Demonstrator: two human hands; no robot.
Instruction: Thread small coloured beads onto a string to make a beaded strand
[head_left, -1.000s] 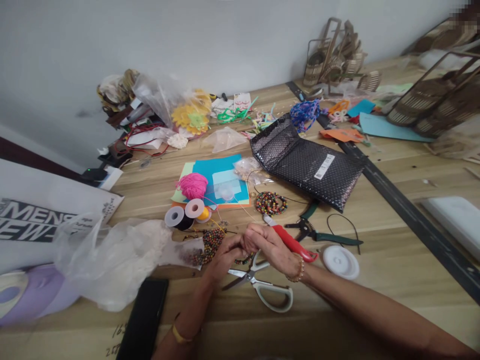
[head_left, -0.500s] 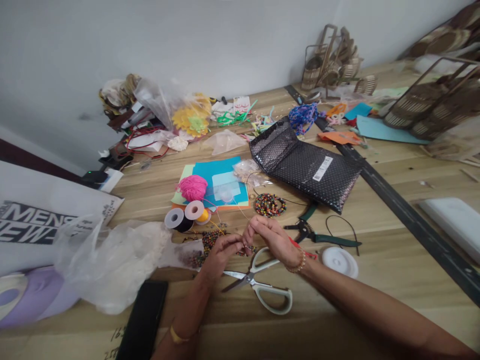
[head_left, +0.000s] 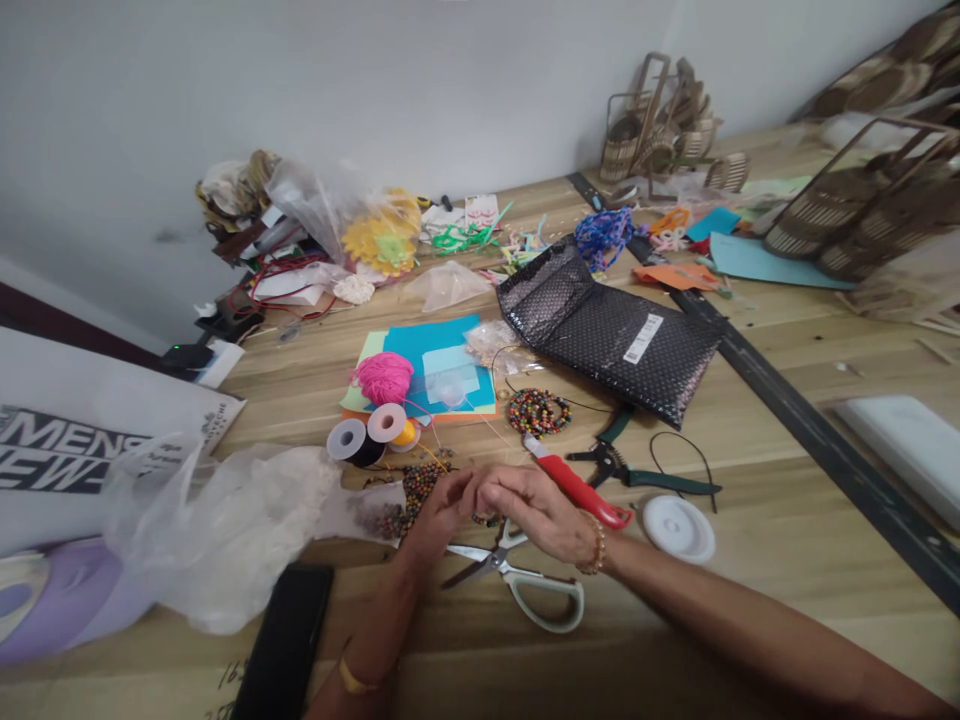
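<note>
My left hand (head_left: 433, 515) and my right hand (head_left: 529, 508) meet over the table with fingers bent and pressed together. What they pinch is hidden by the fingers. A thin pale thread (head_left: 489, 424) runs down toward them from the coloured paper. Small multicoloured beads (head_left: 424, 490) lie in a heap just beyond my left hand, and some show under the fingers. White-handled scissors (head_left: 544, 595) lie spread apart below my hands. A red-handled knife (head_left: 574, 488) rests beyond my right wrist, beside a coiled strand of beads (head_left: 540, 411).
Behind lie a pink yarn ball (head_left: 384, 378), thread spools (head_left: 347, 440), blue paper (head_left: 405, 340) and a black bubble mailer (head_left: 611, 330). Green-handled pliers (head_left: 660, 482) and a white spool (head_left: 679, 528) lie right. A dark phone (head_left: 285, 640) and plastic bag (head_left: 232, 540) lie left.
My right hand has come down and turned palm-down, its fingers now closer over the left fingertips. More of the red-handled knife and the thread's lower end now shows.
</note>
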